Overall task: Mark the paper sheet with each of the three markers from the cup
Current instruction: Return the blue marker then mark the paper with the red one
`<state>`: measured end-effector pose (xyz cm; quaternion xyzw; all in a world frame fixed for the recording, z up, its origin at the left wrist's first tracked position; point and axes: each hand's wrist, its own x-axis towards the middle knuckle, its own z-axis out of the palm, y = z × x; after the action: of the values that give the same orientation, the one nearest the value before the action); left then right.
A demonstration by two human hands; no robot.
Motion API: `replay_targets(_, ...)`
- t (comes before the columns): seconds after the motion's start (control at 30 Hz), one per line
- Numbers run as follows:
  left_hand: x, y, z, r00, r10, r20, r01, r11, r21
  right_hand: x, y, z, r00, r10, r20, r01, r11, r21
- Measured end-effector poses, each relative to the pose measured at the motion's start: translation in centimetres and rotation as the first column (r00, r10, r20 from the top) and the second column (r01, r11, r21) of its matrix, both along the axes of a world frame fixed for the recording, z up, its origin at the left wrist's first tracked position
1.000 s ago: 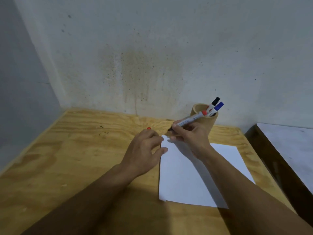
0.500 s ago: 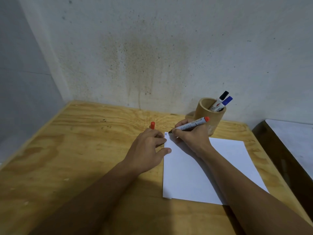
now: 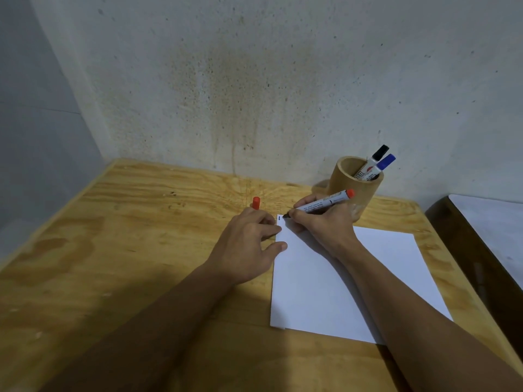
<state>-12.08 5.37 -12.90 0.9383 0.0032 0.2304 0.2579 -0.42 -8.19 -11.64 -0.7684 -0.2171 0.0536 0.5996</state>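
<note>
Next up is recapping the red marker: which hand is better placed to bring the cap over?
Left. The left hand already holds the red cap beside the paper, while the right hand grips the red marker, tip at the sheet's corner.

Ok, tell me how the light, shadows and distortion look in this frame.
Head view: dim, soft light with no glare; both forearms throw dark shadows, the right one across the paper, the left over the table. The wide lens bends the table's edges and leans the cup outward. The small mark by the marker tip is too tiny and soft to judge its colour.
</note>
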Motion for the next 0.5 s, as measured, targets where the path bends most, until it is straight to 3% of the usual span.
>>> replay_targets(0.5, -0.03, 0.0, 0.02, 1.0, 0.014, -0.006, -0.014, 1.0, 0.009, 0.02, -0.04, -0.23, 1.0, 0.012, 0.022, -0.011, 1.0, -0.019)
